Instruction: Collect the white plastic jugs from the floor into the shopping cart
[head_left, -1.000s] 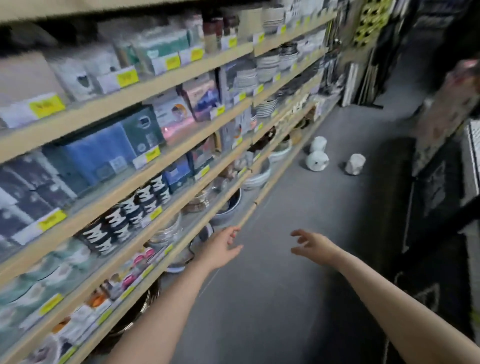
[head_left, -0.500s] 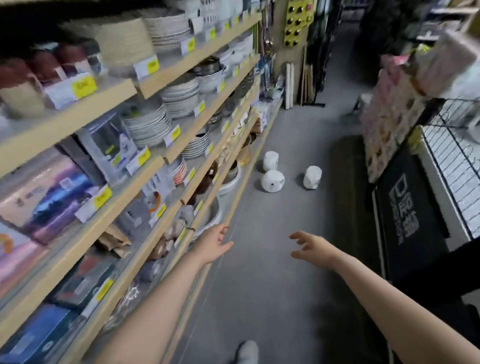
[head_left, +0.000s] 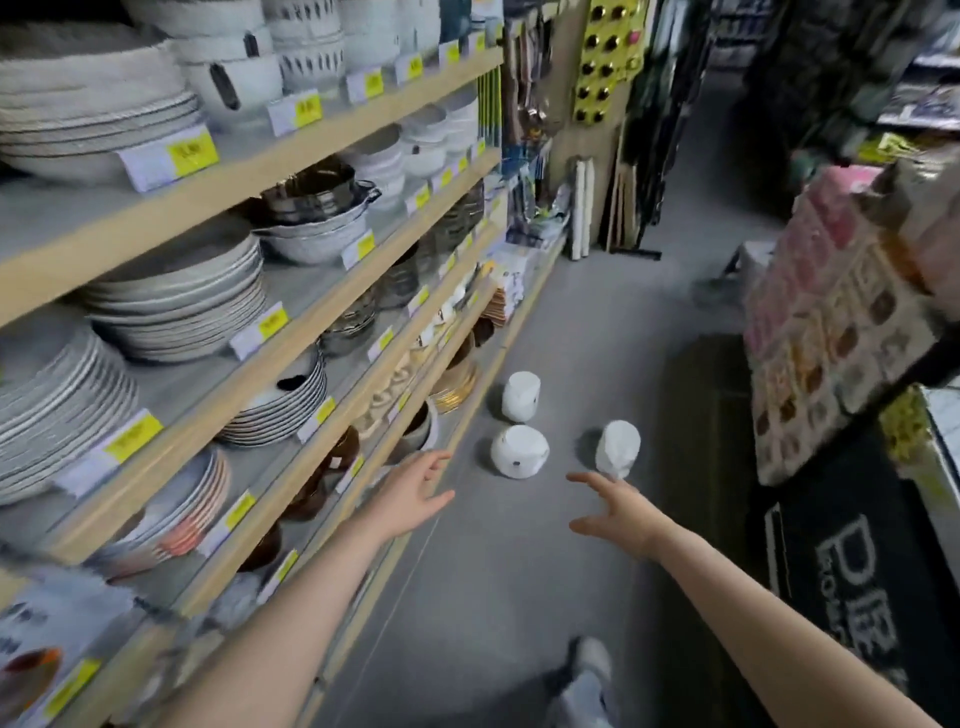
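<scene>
- Shelves (head_left: 291, 171) on the left are loaded with stacked plates (head_left: 176, 296) and bowls (head_left: 311, 228).
- Three jugs (head_left: 519, 451) sit on the floor (head_left: 519, 597) just past the bottom shelf, close together; no cart in sight.
- Left hand (head_left: 413, 488) and right hand (head_left: 621, 506) reach out, fingers spread, holding nothing.
- Jugs look nearer than half a second ago.

stacked plates (head_left: 176, 306), price tags (head_left: 192, 153), black mat (head_left: 852, 561)

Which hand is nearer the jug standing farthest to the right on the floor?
Right. The right hand reaches out open just short of that jug, not touching it. The left hand is off toward the shelf side, nearer the middle jug.
</scene>
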